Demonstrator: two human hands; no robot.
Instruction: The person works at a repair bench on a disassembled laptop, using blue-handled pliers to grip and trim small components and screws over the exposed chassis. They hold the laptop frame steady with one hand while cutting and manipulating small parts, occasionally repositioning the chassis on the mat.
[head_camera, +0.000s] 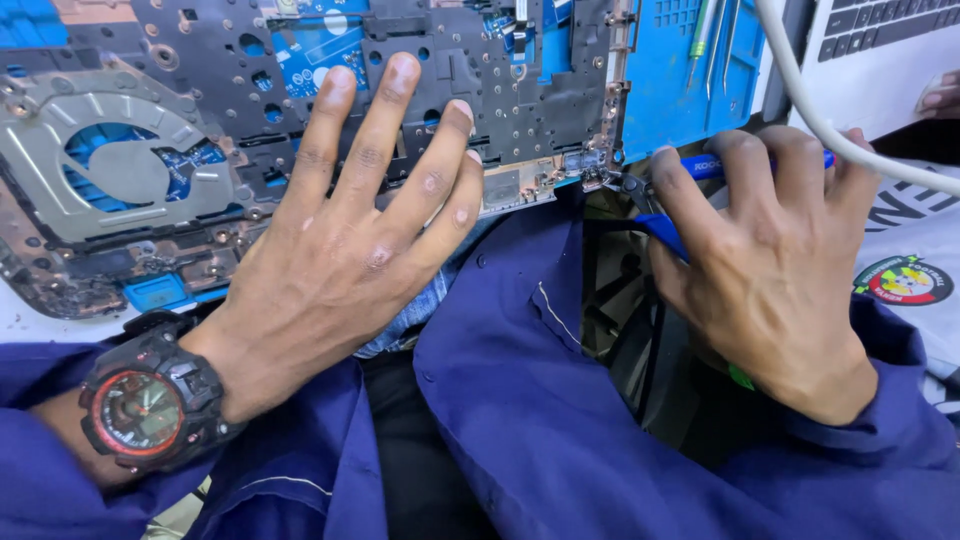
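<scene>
left hand (340, 240) flat, fingers spread, pinning opened dark laptop chassis with grey fan (300, 110) on lap for steadiness. right hand (770, 260) fingers closed around blue-handled pliers (660, 228), tips at chassis corner.

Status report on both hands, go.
Left hand flat on opened laptop chassis. Right hand gripping blue-handled pliers at chassis corner. White cable crosses right hand.

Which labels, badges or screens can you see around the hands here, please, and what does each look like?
Round badge: right edge, on pale grey cloth beside the right hand; red ring, green and yellow inside.
Watch face: on the left wrist, lower left; round, red rim, black case.
Blue tool handle: in the right hand; white lettering.
No screens.
</scene>
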